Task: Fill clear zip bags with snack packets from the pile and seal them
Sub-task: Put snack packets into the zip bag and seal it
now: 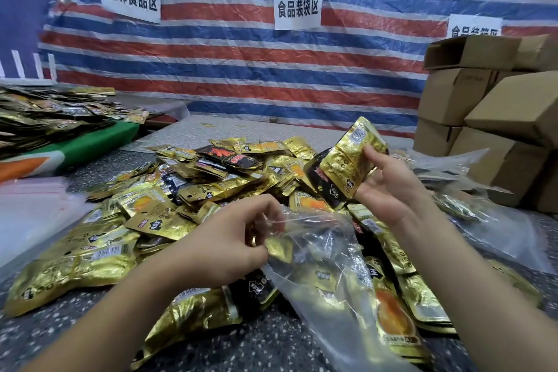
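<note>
Up above the pile (211,178), right hand (389,187) holds packets (347,160); left hand (229,238) pinches bag rim (280,220).

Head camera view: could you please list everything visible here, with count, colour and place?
snack packets: a pile of many, mostly gold, some black, centre of the table
held packets: a few, gold and black, in the right hand
clear zip bag: one, transparent, partly filled, front centre
table: one, speckled grey
cardboard boxes: several, brown, stacked at right
tarp: one, red, white and blue stripes, behind
paper signs: three, white, on the tarp
left hand: holds the bag's mouth
right hand: grips the held packets
</note>
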